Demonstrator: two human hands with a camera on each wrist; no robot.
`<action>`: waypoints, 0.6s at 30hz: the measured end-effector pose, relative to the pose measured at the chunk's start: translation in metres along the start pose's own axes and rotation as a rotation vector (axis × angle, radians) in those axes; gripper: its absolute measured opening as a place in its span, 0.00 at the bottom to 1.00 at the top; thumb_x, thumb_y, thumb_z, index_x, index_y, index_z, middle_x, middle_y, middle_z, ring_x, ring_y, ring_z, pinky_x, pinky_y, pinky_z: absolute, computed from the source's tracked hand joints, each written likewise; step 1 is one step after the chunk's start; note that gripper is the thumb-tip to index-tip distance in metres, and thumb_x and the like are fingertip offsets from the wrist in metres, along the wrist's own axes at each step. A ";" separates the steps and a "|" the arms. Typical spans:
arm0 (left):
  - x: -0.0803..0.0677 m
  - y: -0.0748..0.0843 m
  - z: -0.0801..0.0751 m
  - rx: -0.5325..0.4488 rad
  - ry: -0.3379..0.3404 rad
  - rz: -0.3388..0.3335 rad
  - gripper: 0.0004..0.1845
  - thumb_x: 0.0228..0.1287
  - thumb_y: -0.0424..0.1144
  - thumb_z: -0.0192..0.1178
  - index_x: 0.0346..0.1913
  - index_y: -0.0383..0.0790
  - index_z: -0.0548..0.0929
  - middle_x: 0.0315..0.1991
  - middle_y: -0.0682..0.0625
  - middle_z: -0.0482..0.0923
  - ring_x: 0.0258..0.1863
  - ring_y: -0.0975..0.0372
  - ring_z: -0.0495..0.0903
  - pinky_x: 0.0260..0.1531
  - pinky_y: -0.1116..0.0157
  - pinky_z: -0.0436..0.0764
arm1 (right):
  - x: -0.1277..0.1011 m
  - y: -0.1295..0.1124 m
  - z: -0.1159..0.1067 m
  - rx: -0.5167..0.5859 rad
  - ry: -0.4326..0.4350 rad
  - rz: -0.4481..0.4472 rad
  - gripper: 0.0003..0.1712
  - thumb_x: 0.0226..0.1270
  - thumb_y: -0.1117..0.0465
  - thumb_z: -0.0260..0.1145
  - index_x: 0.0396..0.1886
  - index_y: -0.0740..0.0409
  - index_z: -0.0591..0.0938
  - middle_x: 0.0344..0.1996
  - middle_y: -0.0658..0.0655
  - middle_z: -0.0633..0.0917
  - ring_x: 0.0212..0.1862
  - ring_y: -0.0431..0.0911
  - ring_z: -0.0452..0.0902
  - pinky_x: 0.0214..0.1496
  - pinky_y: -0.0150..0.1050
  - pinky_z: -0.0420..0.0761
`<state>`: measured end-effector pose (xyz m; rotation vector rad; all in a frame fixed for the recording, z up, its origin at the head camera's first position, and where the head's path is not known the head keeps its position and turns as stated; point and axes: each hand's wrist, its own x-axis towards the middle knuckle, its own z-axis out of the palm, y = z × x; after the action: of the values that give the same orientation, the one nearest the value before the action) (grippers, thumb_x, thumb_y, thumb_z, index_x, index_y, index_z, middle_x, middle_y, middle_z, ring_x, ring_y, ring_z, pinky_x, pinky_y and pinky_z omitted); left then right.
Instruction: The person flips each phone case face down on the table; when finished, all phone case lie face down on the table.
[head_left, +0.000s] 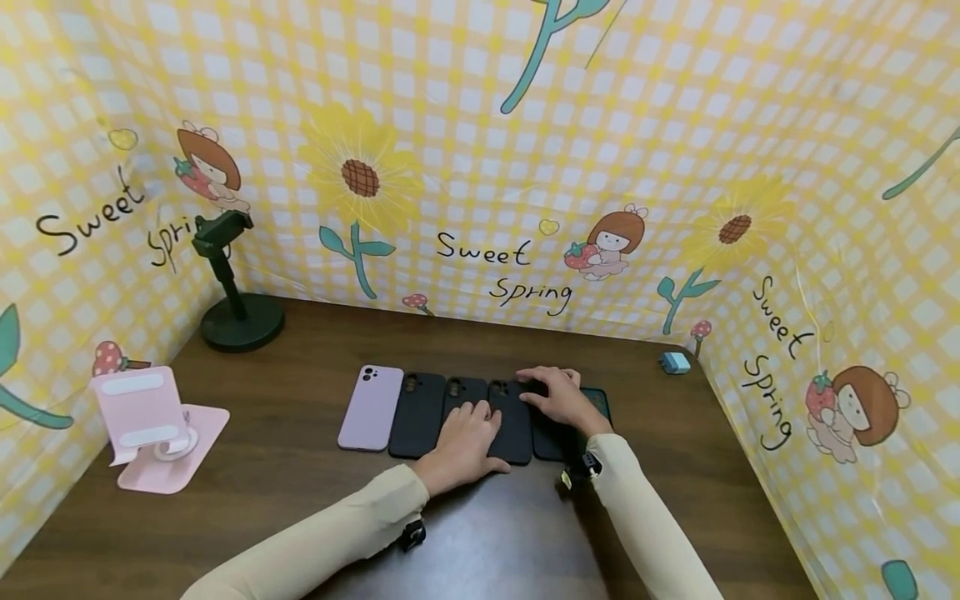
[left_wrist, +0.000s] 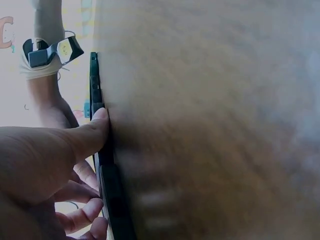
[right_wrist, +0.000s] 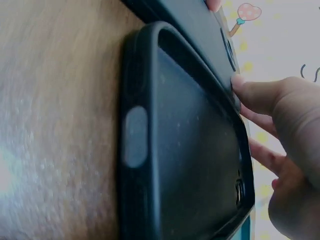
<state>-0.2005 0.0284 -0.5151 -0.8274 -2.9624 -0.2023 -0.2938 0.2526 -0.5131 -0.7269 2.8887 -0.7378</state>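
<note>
Phone cases lie side by side in a row: a lilac case (head_left: 367,417), then a black case (head_left: 414,425), a second black case (head_left: 459,392), a third black case (head_left: 514,429), and a dark case (head_left: 548,440) with a teal edge at right. My left hand (head_left: 461,446) rests across the middle black cases, its thumb touching a lower edge in the left wrist view. Over the top of the rightmost cases lies my right hand (head_left: 562,396). In the right wrist view its thumb touches a case's far edge; beside it, a hollow dark case (right_wrist: 195,140) faces inside up.
At the back left stands a dark green stand (head_left: 242,321) on a round base. A pink phone stand (head_left: 161,433) is at the left. A small blue-and-white charger plug (head_left: 675,362) lies at the back right. Patterned cloth (head_left: 480,183) walls the wooden table (head_left: 300,500).
</note>
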 end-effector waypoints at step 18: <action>0.017 0.024 -0.003 -0.153 0.004 0.177 0.28 0.61 0.59 0.71 0.62 0.51 0.86 0.58 0.50 0.77 0.55 0.57 0.70 0.56 0.57 0.73 | -0.036 0.047 -0.027 -0.022 0.157 0.071 0.14 0.70 0.56 0.71 0.53 0.51 0.89 0.54 0.55 0.89 0.57 0.55 0.83 0.52 0.51 0.57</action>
<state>-0.2029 0.0570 -0.5077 -1.0991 -2.8764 -0.4237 -0.2868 0.3173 -0.5124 -0.5894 3.0497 -0.7900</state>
